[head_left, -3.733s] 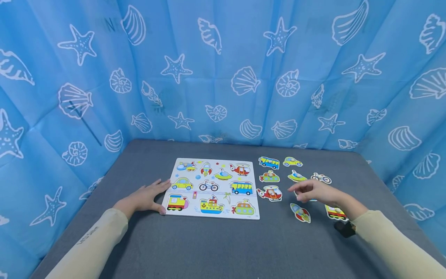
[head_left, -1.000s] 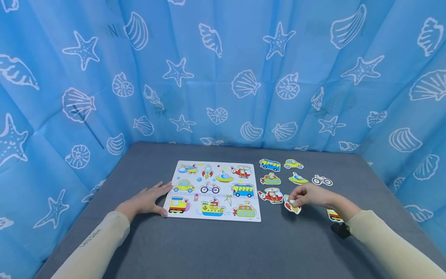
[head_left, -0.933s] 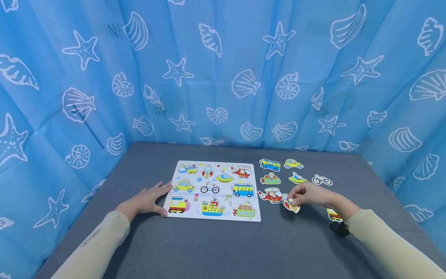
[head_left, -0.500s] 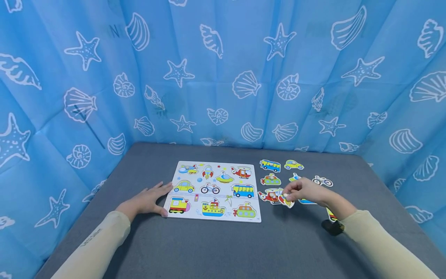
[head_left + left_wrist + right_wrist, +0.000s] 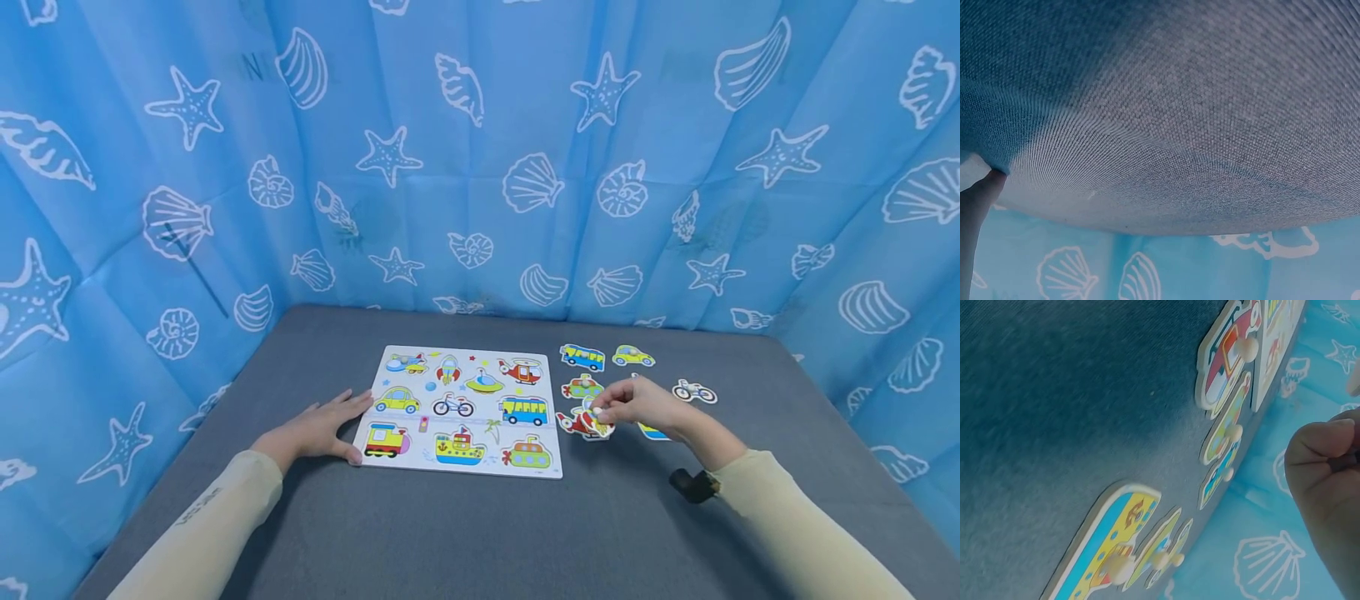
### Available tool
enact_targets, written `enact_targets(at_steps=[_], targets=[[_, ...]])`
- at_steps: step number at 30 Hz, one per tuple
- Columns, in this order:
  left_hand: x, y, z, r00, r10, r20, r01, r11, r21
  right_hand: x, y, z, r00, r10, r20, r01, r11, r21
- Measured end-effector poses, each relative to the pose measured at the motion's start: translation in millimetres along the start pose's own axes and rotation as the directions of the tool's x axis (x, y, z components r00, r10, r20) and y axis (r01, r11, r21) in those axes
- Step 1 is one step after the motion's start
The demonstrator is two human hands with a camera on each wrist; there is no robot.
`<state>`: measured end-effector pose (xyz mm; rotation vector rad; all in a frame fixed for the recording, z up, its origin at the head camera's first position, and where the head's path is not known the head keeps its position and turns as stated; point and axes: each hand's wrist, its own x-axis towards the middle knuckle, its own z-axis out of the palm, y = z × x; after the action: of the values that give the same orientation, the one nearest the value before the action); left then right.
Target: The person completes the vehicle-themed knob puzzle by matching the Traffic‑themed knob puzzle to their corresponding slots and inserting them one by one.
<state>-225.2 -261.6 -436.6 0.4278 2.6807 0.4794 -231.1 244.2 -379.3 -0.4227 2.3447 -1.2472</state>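
Observation:
My right hand (image 5: 641, 404) pinches the small knob of a rocket puzzle piece (image 5: 602, 428) in the head view. The rocket overlaps the helicopter piece (image 5: 570, 423) there, just right of the white puzzle board (image 5: 543, 472). In the right wrist view the thumb and curled fingers of this hand (image 5: 1325, 469) show at the right edge, the rocket mostly out of frame. My left hand (image 5: 318, 429) rests flat by the board's left edge, fingers spread and touching it. Only a finger (image 5: 975, 209) of it enters the left wrist view.
Right of the board lie a bus piece (image 5: 582, 357), car piece (image 5: 633, 356), submarine piece (image 5: 579, 387) and bicycle piece (image 5: 694, 391). A boat piece (image 5: 1110, 544) and flying-saucer piece (image 5: 1159, 544) lie near the right hand. A shell-printed blue curtain (image 5: 480, 167) hangs behind the grey table (image 5: 465, 542).
My right hand reached down, took the rocket piece off the table and carried it left, from beside the helicopter piece to over it. My left hand stays at the board's edge.

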Motion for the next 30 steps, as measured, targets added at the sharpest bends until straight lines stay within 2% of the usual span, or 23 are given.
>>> enact_targets(at_steps=[6,20,24,30], targets=[[0.2,0.1,-0.4,1.0,-0.002,0.001,0.002,1.0,0.006,7.3,-2.6,8.4,1.0,0.012,-0.025,-0.013,0.999,-0.03],[-1.5,2.1,-0.2,1.0,0.006,-0.001,-0.006,1.0,-0.004,25.6,-10.4,25.9,1.0,-0.024,0.012,0.023,0.998,0.063],[-0.3,0.3,0.0,1.0,0.016,-0.004,-0.016,1.0,-0.002,30.8,-14.1,29.6,1.0,-0.029,-0.012,0.029,0.998,0.047],[0.3,-1.8,0.1,1.0,0.016,-0.006,-0.016,1.0,-0.006,38.3,-19.9,35.6,0.997,0.008,-0.08,-0.007,1.0,0.011]])
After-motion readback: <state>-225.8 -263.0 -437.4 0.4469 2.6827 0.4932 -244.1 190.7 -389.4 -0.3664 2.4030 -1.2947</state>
